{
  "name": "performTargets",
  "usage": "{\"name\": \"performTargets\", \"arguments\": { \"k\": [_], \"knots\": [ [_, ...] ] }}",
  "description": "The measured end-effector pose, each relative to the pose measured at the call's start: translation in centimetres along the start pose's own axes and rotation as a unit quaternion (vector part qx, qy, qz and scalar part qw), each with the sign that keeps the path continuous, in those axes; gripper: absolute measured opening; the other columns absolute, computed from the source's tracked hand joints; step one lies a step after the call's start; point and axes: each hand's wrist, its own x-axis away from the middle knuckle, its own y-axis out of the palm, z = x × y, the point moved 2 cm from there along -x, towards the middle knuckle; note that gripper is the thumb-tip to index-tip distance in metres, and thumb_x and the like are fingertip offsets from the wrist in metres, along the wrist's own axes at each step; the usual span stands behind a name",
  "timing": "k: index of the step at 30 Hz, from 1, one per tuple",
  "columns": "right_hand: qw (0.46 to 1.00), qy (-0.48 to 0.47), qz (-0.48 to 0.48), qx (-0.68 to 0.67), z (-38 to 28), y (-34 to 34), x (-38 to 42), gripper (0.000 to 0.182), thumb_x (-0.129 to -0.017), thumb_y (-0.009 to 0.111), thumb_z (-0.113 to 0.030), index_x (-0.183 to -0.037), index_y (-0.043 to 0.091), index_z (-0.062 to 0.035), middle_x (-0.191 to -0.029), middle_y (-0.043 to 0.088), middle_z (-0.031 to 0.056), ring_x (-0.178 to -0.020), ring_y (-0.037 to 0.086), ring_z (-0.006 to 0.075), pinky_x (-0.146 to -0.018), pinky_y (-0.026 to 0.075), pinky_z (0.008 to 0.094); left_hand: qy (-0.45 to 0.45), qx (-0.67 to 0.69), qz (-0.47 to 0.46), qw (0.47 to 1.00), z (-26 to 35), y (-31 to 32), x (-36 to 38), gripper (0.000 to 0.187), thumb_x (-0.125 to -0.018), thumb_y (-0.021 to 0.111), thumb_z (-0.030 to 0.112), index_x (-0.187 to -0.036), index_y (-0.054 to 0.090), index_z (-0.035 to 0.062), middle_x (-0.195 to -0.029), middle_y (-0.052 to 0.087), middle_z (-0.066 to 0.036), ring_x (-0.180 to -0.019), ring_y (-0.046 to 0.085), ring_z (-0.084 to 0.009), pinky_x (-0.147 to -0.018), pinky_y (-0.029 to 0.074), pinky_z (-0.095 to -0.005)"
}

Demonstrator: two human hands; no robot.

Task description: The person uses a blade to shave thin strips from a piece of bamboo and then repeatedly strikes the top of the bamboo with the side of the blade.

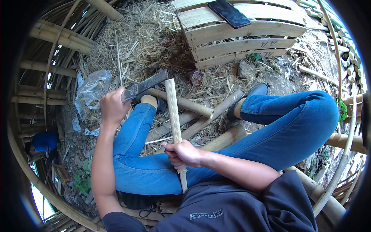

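My left hand (113, 106), raised at the left, is closed around a machete (145, 86). Its dark, broad blade points up and to the right, and the blade's end lies close beside the top of a split bamboo strip (173, 112). The strip stands up, leaning slightly, in the grip of my right hand (184, 154), whose fingers wrap its lower part over my lap. Frayed fibres show just below that fist. Beyond the strip, a cut bamboo pole (189, 104) lies on the ground between my feet.
A slatted wooden crate (239, 36) with a phone (230, 13) on top stands ahead. More bamboo poles (216, 114) lie between my legs on straw-covered ground. A clear plastic bag (94, 89) lies at left. A person in blue (44, 142) is at the far left. Cut bamboo (349, 58) is stacked at right.
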Motion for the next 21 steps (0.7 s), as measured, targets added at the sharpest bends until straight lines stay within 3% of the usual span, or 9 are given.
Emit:
{"name": "performTargets", "arguments": {
  "k": [5, 8, 11, 18, 21],
  "knots": [
    [1.000, -0.003, -0.001, -0.008, -0.3, -0.4, 0.3, 0.050, -0.105, 0.044, -0.037, -0.063, 0.031, -0.0141, -0.055, 0.022, -0.0035, -0.046, 0.020, 0.0113, -0.046, 0.022, 0.0301, 0.007, 0.096, 0.023, 0.995, 1.2, -1.1, 0.2, 0.023, -0.076, 0.069, 0.015, -0.066, 0.050, 0.0044, -0.060, 0.055, -0.017, -0.059, 0.060, -0.0379, -0.052, 0.043, -0.0464],
    [1.000, -0.005, -0.004, -0.009, -0.3, -0.3, 0.2, 0.050, -0.105, 0.044, -0.037, -0.063, 0.031, -0.0140, -0.055, 0.022, -0.0034, -0.045, 0.020, 0.0110, -0.046, 0.022, 0.0300, 0.080, 0.130, -0.045, 0.987, 2.1, -1.2, 0.5, 0.024, -0.080, 0.066, 0.010, -0.063, 0.050, 0.0041, -0.057, 0.053, -0.015, -0.055, 0.059, -0.0361, -0.050, 0.042, -0.0431],
    [1.000, -0.004, 0.005, -0.008, -0.2, -0.2, 0.2, 0.050, -0.105, 0.044, -0.037, -0.063, 0.031, -0.0140, -0.055, 0.022, -0.0036, -0.045, 0.020, 0.0109, -0.046, 0.022, 0.0300, 0.144, 0.073, -0.074, 0.984, 3.7, -0.7, 0.8, 0.028, -0.083, 0.066, 0.013, -0.061, 0.050, 0.0056, -0.057, 0.054, -0.015, -0.053, 0.058, -0.0356, -0.049, 0.043, -0.0443],
    [1.000, 0.005, 0.004, 0.002, 0.6, -0.2, 0.0, 0.049, -0.104, 0.046, -0.035, -0.063, 0.030, -0.0140, -0.055, 0.021, -0.0041, -0.045, 0.020, 0.0105, -0.045, 0.020, 0.0300, 0.120, 0.047, -0.064, 0.990, 3.9, 0.1, 0.1, 0.028, -0.087, 0.063, 0.016, -0.065, 0.051, 0.0047, -0.059, 0.057, -0.016, -0.058, 0.060, -0.0387, -0.052, 0.045, -0.0465],
    [1.000, 0.000, -0.012, 0.013, 0.8, -0.3, -0.3, 0.047, -0.104, 0.046, -0.035, -0.064, 0.032, -0.0143, -0.053, 0.026, -0.0028, -0.044, 0.023, 0.0113, -0.045, 0.024, 0.0310, 0.077, 0.007, -0.017, 0.997, 2.9, 0.1, -0.7, 0.026, -0.088, 0.063, 0.017, -0.067, 0.052, 0.0045, -0.061, 0.058, -0.017, -0.060, 0.060, -0.0402, -0.054, 0.045, -0.0484]
  ]
}}
